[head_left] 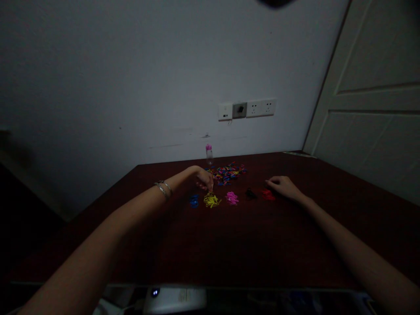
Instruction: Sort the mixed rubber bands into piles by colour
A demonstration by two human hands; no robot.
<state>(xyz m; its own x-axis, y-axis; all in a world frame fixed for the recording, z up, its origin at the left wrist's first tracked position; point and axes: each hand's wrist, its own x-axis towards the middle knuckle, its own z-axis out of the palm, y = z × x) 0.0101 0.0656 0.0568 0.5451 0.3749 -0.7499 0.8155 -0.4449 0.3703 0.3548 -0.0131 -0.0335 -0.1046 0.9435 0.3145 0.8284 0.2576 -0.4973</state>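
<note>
My left hand (204, 180) reaches down with its fingertips pinched at the top edge of a pile of small yellow bands (211, 200); anything between them is too small to make out. My right hand (285, 187) lies on the table just beside a pile of red bands (268, 195), its fingers curled together, and their contents are hidden. Between the hands are a pile of pink bands (232, 198) and a dark pile (250, 194). Left of the yellow pile sit blue bands (194, 201). Behind them spreads a mixed multicoloured heap (227, 173), partly covered by my left hand.
A small clear bottle with a pink top (209, 154) stands behind the heap, near the wall. The dark red table (229, 245) meets a wall with sockets (260, 108). A pale door (370, 100) is at the right. Below the front edge shows a white device (175, 300).
</note>
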